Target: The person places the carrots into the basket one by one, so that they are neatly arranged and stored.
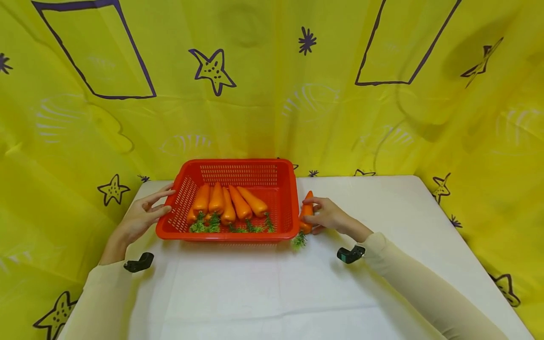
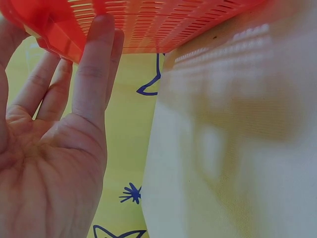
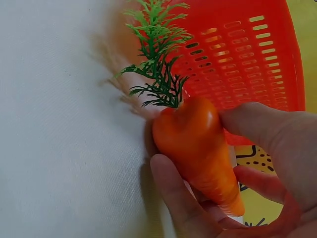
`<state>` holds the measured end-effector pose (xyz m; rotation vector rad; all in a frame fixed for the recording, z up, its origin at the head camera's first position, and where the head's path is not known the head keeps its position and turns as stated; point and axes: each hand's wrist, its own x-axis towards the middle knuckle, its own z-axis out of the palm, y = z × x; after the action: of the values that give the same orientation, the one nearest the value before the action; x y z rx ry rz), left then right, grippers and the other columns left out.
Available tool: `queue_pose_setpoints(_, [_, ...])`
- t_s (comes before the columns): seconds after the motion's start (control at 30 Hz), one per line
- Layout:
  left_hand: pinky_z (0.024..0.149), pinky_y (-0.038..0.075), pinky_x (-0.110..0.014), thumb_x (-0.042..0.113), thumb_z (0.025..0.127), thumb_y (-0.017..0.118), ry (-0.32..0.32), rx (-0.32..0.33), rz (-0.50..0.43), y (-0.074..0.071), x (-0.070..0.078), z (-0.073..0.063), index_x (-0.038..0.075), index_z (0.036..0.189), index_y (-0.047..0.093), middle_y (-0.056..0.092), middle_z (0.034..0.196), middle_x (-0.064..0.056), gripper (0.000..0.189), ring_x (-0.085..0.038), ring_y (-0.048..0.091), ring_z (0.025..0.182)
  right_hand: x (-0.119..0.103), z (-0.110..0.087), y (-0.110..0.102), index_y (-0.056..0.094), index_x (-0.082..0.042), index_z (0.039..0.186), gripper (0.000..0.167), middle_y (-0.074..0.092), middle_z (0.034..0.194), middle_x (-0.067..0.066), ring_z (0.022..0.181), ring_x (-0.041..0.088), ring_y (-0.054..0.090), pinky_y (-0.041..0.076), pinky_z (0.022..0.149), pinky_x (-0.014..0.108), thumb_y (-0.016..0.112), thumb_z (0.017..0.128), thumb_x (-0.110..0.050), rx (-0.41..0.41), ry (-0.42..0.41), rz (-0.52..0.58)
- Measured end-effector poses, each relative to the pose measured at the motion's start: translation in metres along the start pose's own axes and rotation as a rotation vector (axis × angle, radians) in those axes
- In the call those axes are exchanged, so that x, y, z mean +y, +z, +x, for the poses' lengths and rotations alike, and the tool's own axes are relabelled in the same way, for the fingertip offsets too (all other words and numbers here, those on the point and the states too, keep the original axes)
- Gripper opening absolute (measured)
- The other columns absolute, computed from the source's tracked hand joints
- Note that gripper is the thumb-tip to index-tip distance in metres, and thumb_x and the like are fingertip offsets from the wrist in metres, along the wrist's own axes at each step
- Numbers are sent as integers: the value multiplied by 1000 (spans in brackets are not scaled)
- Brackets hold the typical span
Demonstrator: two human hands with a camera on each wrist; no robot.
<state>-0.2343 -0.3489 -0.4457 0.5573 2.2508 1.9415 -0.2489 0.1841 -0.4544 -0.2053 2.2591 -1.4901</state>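
Note:
A red plastic basket (image 1: 293, 198) with slotted walls stands at the back of the table, several orange toy carrots (image 1: 241, 204) with green leafy tops lying inside. Just outside its right wall, my right hand (image 1: 333, 216) pinches another carrot (image 3: 193, 144) between thumb and fingers, its tip pointing away and its leaves toward me. Whether this carrot rests on the table I cannot tell. At the basket's left side, my left hand (image 1: 140, 218) touches the wall and rim with extended fingers (image 2: 91, 74); the palm stays off the basket.
White cloth covers the table (image 1: 238, 293). Behind it and at both sides hangs a yellow curtain (image 1: 263, 118) with dark starfish and fish drawings. A small black device (image 1: 139, 262) sits at the left wrist, and a similar one (image 1: 351, 254) at the right.

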Motion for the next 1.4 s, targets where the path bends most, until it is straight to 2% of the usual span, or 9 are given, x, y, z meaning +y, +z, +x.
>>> queue_pose_setpoints(0.13, [94, 53, -21, -2, 102, 58, -6, 0, 4, 0, 1, -1, -10, 149, 44, 23, 170, -7, 49, 2, 53, 130, -1, 1, 0, 48, 6, 147, 64, 48, 121, 29, 77, 25, 69, 63, 68, 44, 76, 91, -6, 1, 10, 2])
queue_pose_setpoints(0.33, [93, 54, -22, -1, 103, 58, -16, 5, 2, 0, 2, -2, -9, 149, 44, 22, 170, -8, 50, 1, 57, 127, -4, 1, -1, 52, 3, 146, 63, 51, 132, 33, 102, 32, 61, 61, 74, 33, 77, 88, -5, 9, -6, -116])
queue_pose_setpoints(0.43, [94, 53, -21, 1, 103, 59, -22, 10, 24, 1, 2, -2, -8, 150, 44, 22, 170, -8, 50, 4, 54, 128, -4, 0, -2, 53, 2, 146, 64, 52, 136, 33, 108, 35, 58, 59, 77, 30, 77, 88, -5, 7, -13, -144])
queue_pose_setpoints(0.6, [95, 52, -19, 3, 103, 61, -21, 12, 45, 2, 3, -3, -8, 150, 44, 23, 170, -6, 51, 8, 47, 131, 0, -3, -5, 53, 0, 147, 64, 51, 138, 32, 110, 36, 57, 56, 79, 28, 77, 88, -7, 3, -20, -127])
queue_pose_setpoints(0.7, [95, 52, -19, 3, 102, 61, -19, 13, 46, 2, 3, -3, -9, 150, 44, 23, 170, -7, 52, 7, 48, 131, 2, -5, -9, 54, 0, 146, 64, 50, 137, 32, 110, 36, 56, 56, 79, 28, 78, 87, -7, 2, -29, -127])
queue_pose_setpoints(0.8, [94, 52, -19, 4, 102, 61, -26, 16, 49, 2, 3, -3, -8, 150, 44, 23, 170, -7, 52, 6, 52, 128, 2, -9, -14, 53, 1, 146, 63, 48, 139, 33, 105, 34, 59, 57, 79, 29, 77, 88, -6, -25, -52, -118])
queue_pose_setpoints(1.0, [93, 53, -20, 5, 103, 62, -42, 17, 51, 2, 4, -3, -6, 151, 44, 22, 170, -6, 52, 4, 57, 123, -4, -20, -34, 45, 4, 150, 67, 40, 145, 35, 93, 29, 69, 60, 82, 33, 75, 90, -2, -121, -100, -28])
queue_pose_setpoints(1.2, [93, 53, -20, 4, 103, 61, -35, 16, 48, 3, 6, -2, -8, 150, 44, 23, 170, -6, 52, 2, 59, 123, -19, -35, -56, 44, -1, 152, 70, 35, 150, 33, 104, 33, 69, 58, 87, 35, 77, 90, -5, -176, -144, -21])
queue_pose_setpoints(1.4, [93, 54, -21, 3, 103, 61, -35, 14, 27, 2, 5, -2, -10, 150, 42, 22, 170, -7, 52, 1, 60, 122, -26, -47, -72, 45, -8, 154, 71, 33, 156, 28, 106, 34, 71, 56, 92, 36, 78, 91, -9, -179, -182, -25])
